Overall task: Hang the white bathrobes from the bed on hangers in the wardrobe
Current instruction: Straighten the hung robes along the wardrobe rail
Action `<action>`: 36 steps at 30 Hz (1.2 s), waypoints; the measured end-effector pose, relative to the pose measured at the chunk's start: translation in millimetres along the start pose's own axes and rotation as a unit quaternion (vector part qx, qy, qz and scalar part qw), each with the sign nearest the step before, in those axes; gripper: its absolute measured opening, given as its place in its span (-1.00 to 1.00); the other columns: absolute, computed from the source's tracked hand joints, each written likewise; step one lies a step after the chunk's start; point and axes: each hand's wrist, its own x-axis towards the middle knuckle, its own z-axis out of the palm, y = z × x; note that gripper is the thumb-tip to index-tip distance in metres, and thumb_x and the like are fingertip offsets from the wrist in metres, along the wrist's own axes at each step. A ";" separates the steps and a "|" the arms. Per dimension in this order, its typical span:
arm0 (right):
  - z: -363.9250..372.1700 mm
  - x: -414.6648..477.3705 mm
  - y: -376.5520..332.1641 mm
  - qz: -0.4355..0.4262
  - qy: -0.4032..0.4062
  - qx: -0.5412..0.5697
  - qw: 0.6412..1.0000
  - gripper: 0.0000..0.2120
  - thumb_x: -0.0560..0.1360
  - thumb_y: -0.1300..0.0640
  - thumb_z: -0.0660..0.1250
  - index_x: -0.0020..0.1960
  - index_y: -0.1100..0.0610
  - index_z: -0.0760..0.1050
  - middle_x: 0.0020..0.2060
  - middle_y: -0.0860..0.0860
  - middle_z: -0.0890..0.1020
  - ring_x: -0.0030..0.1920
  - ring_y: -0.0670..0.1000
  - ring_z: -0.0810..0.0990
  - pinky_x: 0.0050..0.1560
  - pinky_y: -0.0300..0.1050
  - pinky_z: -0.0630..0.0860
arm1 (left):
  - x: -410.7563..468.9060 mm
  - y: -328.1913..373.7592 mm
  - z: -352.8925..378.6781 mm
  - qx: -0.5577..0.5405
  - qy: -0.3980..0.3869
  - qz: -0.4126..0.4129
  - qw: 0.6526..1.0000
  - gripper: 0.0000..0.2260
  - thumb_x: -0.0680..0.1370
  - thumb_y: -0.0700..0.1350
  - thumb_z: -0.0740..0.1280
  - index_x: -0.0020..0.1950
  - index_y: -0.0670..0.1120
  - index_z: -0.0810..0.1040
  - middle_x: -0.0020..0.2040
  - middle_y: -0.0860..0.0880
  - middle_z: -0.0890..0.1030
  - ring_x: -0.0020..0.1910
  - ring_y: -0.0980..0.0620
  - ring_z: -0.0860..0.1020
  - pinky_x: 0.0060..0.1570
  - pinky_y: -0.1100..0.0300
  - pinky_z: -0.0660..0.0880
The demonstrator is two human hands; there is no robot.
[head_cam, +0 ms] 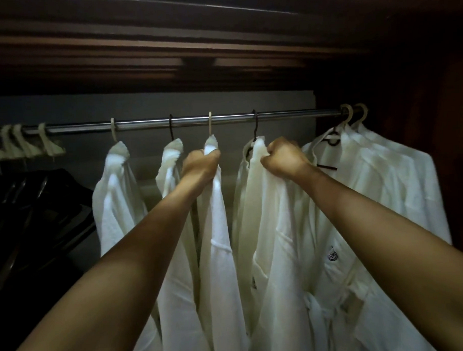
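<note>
The white bathrobe [219,228] in the left hand [199,163] hangs from a cream hanger hook [210,123] just above that hand's knuckles, and the fingers are curled tight round its collar. The right hand [283,157] is clenched the same way on the collar of the neighbouring bathrobe [268,213], whose dark hanger hook [255,126] sits just above and left of that fist. Both hooks ride the metal rail [144,124].

The step looks like spacing and squaring the robes. Each collar should sit centred on its hanger and be slid along near the hook, not tugged by the cloth, so no shoulder slips off.

Two more robes [115,192] hang left of the left hand, and further robes [383,183] hang right of the right hand. Below the right forearm, a small dark round emblem [332,256] marks one robe's chest; no lettering is legible.
</note>
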 end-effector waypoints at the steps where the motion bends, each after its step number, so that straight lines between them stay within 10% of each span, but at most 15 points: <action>1: 1.3 0.5 -1.4 -0.002 -0.006 0.004 1.000 -0.67 0.54 0.00 0.19 -0.34 0.12 0.34 -0.29 0.10 0.51 -0.16 0.18 0.53 -0.16 -0.14 0.34 | 0.4 0.1 -0.9 0.008 -0.009 0.001 1.000 -0.45 0.63 0.33 0.14 -0.02 -0.12 0.61 -0.04 -0.14 0.67 -0.01 -0.17 0.62 -0.06 0.13 0.41; 12: 4.2 7.6 5.4 -0.013 -0.042 -0.039 0.998 -0.76 0.47 0.05 0.27 -0.04 0.16 0.63 -0.22 0.07 0.66 -0.22 0.05 0.63 -0.43 -0.26 0.35 | -1.7 13.8 -12.0 0.143 -0.006 0.087 0.986 -0.70 0.60 0.11 0.27 0.23 -0.04 0.44 0.09 -0.08 0.58 0.09 -0.15 0.58 0.03 0.08 0.42; 20: -3.6 7.0 21.3 -0.046 -0.046 -0.043 0.997 -0.72 0.57 0.02 0.28 0.17 0.09 0.65 0.00 0.08 0.70 0.01 0.11 0.67 -0.22 -0.19 0.52 | 2.5 20.6 -0.2 0.184 -0.016 0.119 0.976 -0.63 0.59 -0.03 0.27 0.39 -0.04 0.56 0.27 -0.15 0.61 0.25 -0.17 0.57 0.06 0.16 0.41; 24: -12.3 11.6 30.3 -0.051 -0.041 -0.004 0.998 -0.57 0.62 -0.20 0.19 -0.07 0.10 0.66 -0.18 0.08 0.72 -0.10 0.11 0.70 0.04 0.00 0.61 | 0.7 29.9 2.6 0.207 0.004 0.145 0.967 -0.59 0.52 0.00 0.36 0.37 0.01 0.55 0.33 -0.12 0.47 0.36 -0.17 0.45 0.32 -0.01 0.43; 31: -65.3 27.3 123.2 0.013 0.087 -0.109 0.990 -0.75 0.50 0.07 0.23 0.02 0.12 0.64 -0.05 0.14 0.69 0.06 0.23 0.65 -0.05 -0.10 0.49 | -24.0 64.2 27.6 0.175 0.002 0.258 0.950 -0.65 0.40 0.13 0.29 0.11 0.05 0.65 0.13 -0.09 0.63 0.18 -0.16 0.57 0.20 -0.07 0.54; 36: -108.1 28.0 191.7 0.122 0.102 -0.198 0.967 -0.60 0.49 0.15 0.33 0.33 0.12 0.56 0.29 0.22 0.53 0.35 0.33 0.42 0.33 0.19 0.39 | -39.1 100.5 66.7 0.115 -0.034 0.304 0.945 -0.74 0.43 0.00 0.32 0.03 -0.02 0.70 -0.03 0.00 0.71 0.04 -0.03 0.62 0.06 0.13 0.53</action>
